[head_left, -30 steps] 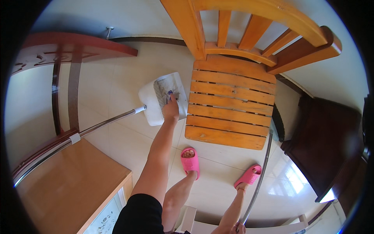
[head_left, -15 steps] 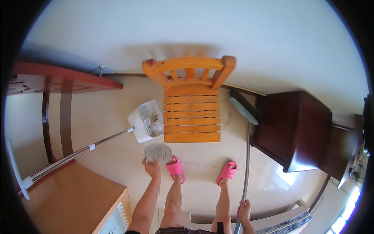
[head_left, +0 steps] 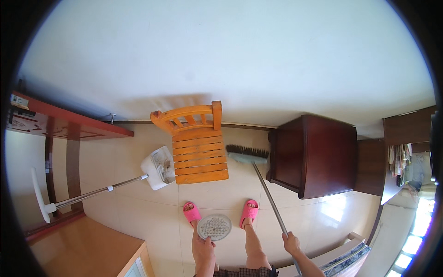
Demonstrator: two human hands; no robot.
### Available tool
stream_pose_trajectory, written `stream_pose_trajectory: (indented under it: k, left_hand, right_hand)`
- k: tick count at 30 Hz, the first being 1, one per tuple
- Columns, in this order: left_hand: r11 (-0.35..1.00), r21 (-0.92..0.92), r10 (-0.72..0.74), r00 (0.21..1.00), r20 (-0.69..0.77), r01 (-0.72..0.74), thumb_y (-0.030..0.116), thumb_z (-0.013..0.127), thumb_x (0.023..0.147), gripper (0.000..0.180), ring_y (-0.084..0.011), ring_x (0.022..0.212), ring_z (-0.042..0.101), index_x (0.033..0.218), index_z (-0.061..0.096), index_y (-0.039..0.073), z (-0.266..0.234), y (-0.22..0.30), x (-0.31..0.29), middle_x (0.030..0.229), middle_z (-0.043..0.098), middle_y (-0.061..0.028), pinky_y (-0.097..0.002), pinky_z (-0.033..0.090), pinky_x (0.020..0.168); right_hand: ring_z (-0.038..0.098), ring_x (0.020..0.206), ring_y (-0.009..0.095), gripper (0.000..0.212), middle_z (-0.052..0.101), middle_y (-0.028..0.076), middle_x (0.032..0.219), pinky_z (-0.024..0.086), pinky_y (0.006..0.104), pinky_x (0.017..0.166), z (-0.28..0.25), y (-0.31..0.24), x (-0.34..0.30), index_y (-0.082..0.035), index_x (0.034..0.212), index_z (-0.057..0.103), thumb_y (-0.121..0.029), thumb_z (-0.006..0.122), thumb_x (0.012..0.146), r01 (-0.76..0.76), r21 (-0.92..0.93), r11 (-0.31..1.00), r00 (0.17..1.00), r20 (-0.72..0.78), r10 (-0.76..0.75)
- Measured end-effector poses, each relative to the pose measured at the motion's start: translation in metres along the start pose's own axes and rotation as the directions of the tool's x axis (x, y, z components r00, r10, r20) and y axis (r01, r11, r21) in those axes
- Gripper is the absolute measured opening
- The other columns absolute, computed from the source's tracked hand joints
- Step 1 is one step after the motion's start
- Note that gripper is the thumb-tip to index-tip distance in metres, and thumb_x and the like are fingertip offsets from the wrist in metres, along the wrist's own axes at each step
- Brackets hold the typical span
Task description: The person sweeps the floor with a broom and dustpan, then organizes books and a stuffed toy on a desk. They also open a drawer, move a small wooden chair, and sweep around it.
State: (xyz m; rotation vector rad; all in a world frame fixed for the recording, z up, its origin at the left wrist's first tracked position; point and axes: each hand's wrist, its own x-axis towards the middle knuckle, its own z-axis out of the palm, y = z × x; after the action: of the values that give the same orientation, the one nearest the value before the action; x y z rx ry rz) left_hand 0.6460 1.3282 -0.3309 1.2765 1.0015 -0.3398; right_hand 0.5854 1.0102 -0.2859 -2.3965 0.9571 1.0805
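My left hand (head_left: 206, 245) is closed on the near rim of a round, pale grey plate-like piece (head_left: 214, 226) with a pattern of small dark slots or marks. It is held level between my legs, above the floor. My right hand (head_left: 290, 243) grips the metal handle of a broom (head_left: 272, 201). Dark bristles and a pale broom head (head_left: 249, 155) rest on the floor between the wooden chair and the dark cabinet. Left of the chair stands a white dustpan (head_left: 157, 169) with comb-like teeth, holding greyish debris; its long handle reaches toward the left.
A slatted orange wooden chair (head_left: 201, 154) stands against the white wall. The dark red-brown cabinet (head_left: 318, 157) is to the right. A red door (head_left: 78, 121) and a light-brown cabinet top (head_left: 92, 242) lie on the left. My feet wear pink slippers (head_left: 249, 213).
The broom head has swung left from beside the cabinet toward the chair, its handle now slanting. My left hand has brought the round piece nearer to me and rightward. The view has shifted.
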Motion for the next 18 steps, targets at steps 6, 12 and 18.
stream_pose_trajectory:
  k: [6, 12, 18]
  left_hand:
    - [0.99, 0.125, -0.069, 0.994, 0.089, 0.058, -0.006, 0.042, 0.076, 0.029, -0.0055, 0.051, 0.044, 0.102, 0.042, 0.005, 0.049, 0.072, -0.04, 0.087, 0.053, -0.0017, -0.0193, 0.032, 0.038]
    - [0.992, -0.041, -0.116, 0.985, 0.129, 0.122, -0.001, 0.049, 0.073, 0.038, -0.0104, 0.039, 0.043, 0.108, 0.032, 0.0, 0.005, 0.044, -0.021, 0.08, 0.055, -0.0099, -0.0219, 0.035, 0.035]
    - [0.997, 0.001, -0.082, 0.983, 0.164, 0.083, -0.004, 0.046, 0.074, 0.035, -0.0074, 0.046, 0.042, 0.106, 0.032, 0.0, -0.037, 0.093, -0.017, 0.081, 0.053, -0.0069, -0.0195, 0.034, 0.037]
  right_hand:
    - [0.055, 0.079, 0.041, 0.041, 0.057, 0.024, 0.082, 0.043, 0.0507, 0.069, -0.039, -0.05, 0.112, -0.002, 0.093, 0.049, -0.04, 0.037, 0.084, -0.029, -0.069, 0.997, 0.986, -0.165, 0.017]
    - [0.056, 0.079, 0.04, 0.048, 0.057, 0.025, 0.087, 0.045, 0.0472, 0.068, 0.052, -0.019, 0.087, -0.001, 0.089, 0.053, -0.046, 0.036, 0.083, -0.241, 0.138, 0.961, 0.968, 0.099, 0.229]
    - [0.055, 0.045, 0.028, 0.055, 0.055, 0.019, 0.061, 0.045, 0.0385, 0.042, 0.059, -0.002, -0.031, 0.004, 0.076, 0.052, -0.049, 0.036, 0.083, -0.224, 0.202, 0.953, 0.972, 0.113, 0.205]
